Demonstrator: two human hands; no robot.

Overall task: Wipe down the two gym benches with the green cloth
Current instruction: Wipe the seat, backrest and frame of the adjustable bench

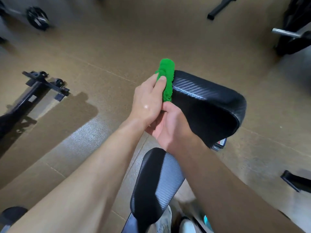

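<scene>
So, no bins or buckets in this shot, just gym gear on a brown speckled floor point(117, 47). The green cloth point(165, 78) is bunched into a long roll and sits right against the left edge of the bench's back pad point(207, 105), the black one with the carbon-weave look, which is tilted up. The left hand point(148, 101) is closed around the cloth from the left side, fingers wrapped over it with the fingertips point(162, 79) pressing on the fabric, so most of the roll sticks out past the hand toward the far end of the pad. The right hand point(170, 125) is tucked just below and partly under the left, curled at the lower end of the cloth where it meets the pad edge; whether it actually pinches the fabric can't be told, since the left hand covers that spot. Nearer the camera is the seat pad point(156, 182), same black material, apart from the back pad. Off to the left there's a second bench frame point(42, 86) on the floor, a weight plate point(37, 17) top left, and a barbell end point(284, 32) top right.
</scene>
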